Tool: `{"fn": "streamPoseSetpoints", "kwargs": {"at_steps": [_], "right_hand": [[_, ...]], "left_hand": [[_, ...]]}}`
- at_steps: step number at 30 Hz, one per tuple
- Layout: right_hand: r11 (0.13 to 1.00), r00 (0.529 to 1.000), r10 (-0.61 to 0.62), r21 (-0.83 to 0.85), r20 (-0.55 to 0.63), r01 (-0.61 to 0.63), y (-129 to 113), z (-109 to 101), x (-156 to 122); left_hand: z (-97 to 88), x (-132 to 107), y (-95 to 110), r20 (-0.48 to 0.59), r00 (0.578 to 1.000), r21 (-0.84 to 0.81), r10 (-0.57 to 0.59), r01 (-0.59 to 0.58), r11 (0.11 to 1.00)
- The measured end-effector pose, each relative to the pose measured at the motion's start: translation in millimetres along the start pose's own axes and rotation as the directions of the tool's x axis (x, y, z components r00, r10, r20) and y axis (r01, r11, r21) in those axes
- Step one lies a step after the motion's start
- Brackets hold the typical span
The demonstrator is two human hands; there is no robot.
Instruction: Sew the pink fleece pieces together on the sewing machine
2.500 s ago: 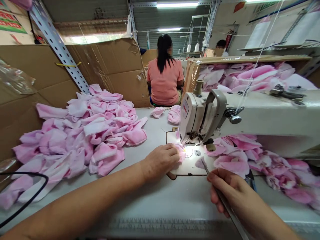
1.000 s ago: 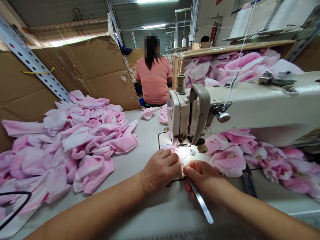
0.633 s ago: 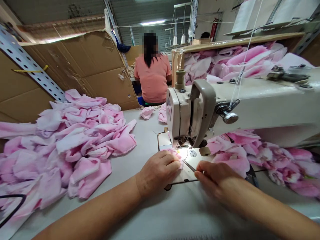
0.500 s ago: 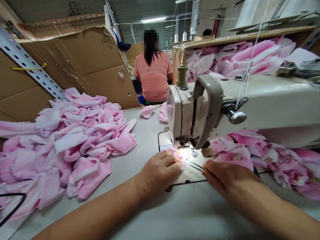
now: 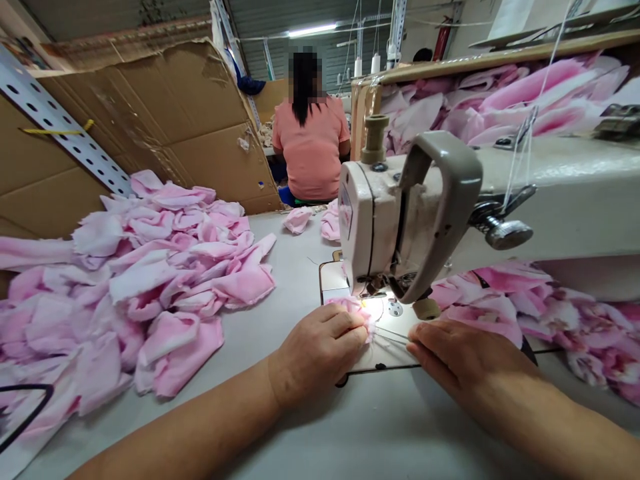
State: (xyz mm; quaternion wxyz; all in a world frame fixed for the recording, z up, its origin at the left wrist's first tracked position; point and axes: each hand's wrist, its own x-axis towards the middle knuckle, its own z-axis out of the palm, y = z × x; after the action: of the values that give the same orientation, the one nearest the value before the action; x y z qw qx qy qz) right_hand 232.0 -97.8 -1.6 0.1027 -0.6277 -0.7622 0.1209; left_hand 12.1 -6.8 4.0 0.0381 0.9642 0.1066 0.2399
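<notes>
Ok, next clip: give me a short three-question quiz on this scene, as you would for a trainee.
1. Which hand presses the small pink fabric piece at the needle of the sewing machine?
2. True or false: the seated person ahead faces the camera.
3. Fill in the blank: the thin metal tool lies nearest the ___ hand.

Key: 1. left hand; 2. false; 3. right hand.

- Left forearm (image 5: 190,420): bare, broad, tapering to the wrist
- Left hand (image 5: 317,350): bare, with a soft crease across the wrist
- Right forearm (image 5: 565,427): bare, running off the lower right edge
- Right hand (image 5: 465,360): bare, broad-backed, with thick fingers
</notes>
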Motion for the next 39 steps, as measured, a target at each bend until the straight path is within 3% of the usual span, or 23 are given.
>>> {"fn": "streamPoseSetpoints", "kwargs": {"at_steps": [10,17,23,29,39], "right_hand": [[1.000,1.000,-0.009,0.009,0.024,0.008,-2.8,-6.9,8.3],[0.976,0.969,0.138,-0.197,0.205,-0.097,-19.8,-23.7,20.5],[0.982,0.997,-0.035,-0.183,0.071,0.048,-13.1,-17.2,21.5],[0.975,0.980,-0.196,-0.098,0.035,0.199,-3.8,-15.0,19.4],[0.952,0.952,-0.304,0.038,-0.023,0.305,0.6,-19.7,29.4]], "left_hand": [[1.1,-0.9,0.1,-0.010,1.000,-0.002,-0.004,0.004,1.000],[0.7,-1.2,0.3,-0.026,0.999,-0.045,-0.021,0.020,0.999],[0.4,-0.7,-0.8,-0.033,0.999,-0.049,0.003,-0.004,0.999],[-0.7,-1.0,-1.8,-0.042,0.998,-0.015,0.053,-0.054,0.998],[1.8,-3.8,-3.8,-0.020,0.997,-0.019,0.078,-0.078,0.997]]}}
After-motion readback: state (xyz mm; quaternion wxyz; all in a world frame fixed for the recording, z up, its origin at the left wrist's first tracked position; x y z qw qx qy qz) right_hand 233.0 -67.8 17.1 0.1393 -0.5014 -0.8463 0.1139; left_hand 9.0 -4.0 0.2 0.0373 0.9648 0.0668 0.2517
